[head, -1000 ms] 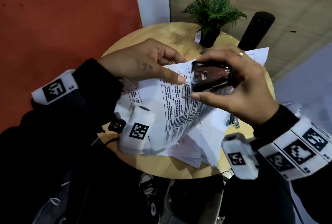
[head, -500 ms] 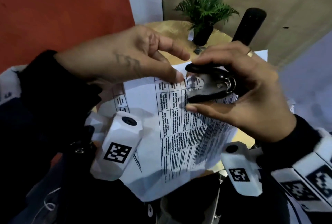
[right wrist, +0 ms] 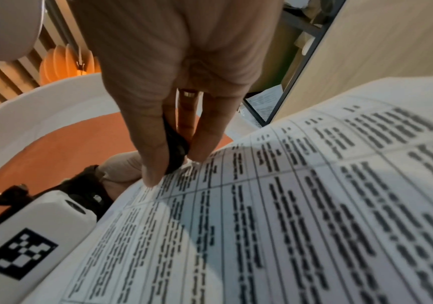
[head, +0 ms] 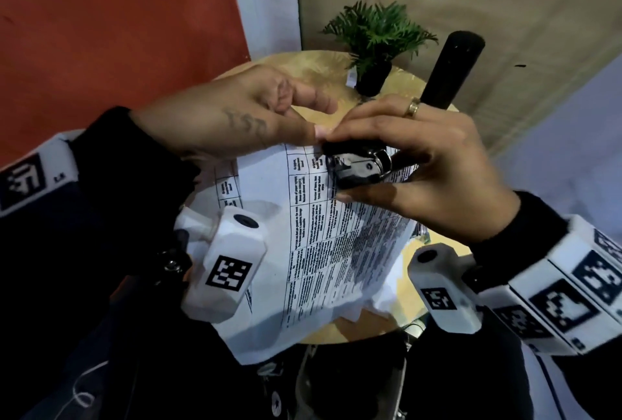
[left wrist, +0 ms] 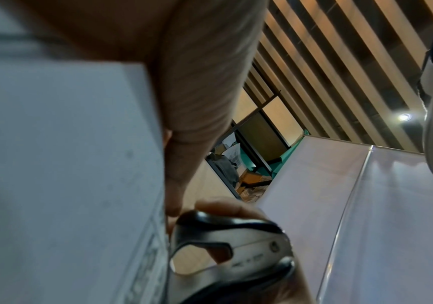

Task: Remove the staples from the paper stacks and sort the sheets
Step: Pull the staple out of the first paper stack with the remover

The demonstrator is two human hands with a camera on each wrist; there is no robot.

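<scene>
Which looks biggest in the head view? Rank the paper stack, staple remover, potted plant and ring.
1. paper stack
2. potted plant, though it stands farther from the camera
3. staple remover, partly hidden by the right hand
4. ring

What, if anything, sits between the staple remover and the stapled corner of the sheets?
Nothing visible. The right hand holds the staple remover against the paper stack at its top corner, beside the left hand pinching it.

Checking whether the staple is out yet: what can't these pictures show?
- The staple: head view, hidden under the black-and-metal staple remover and right hand.
- Printed white paper stack: text blurred in the right wrist view.
- Left hand: left wrist view, too close, blurred.
</scene>
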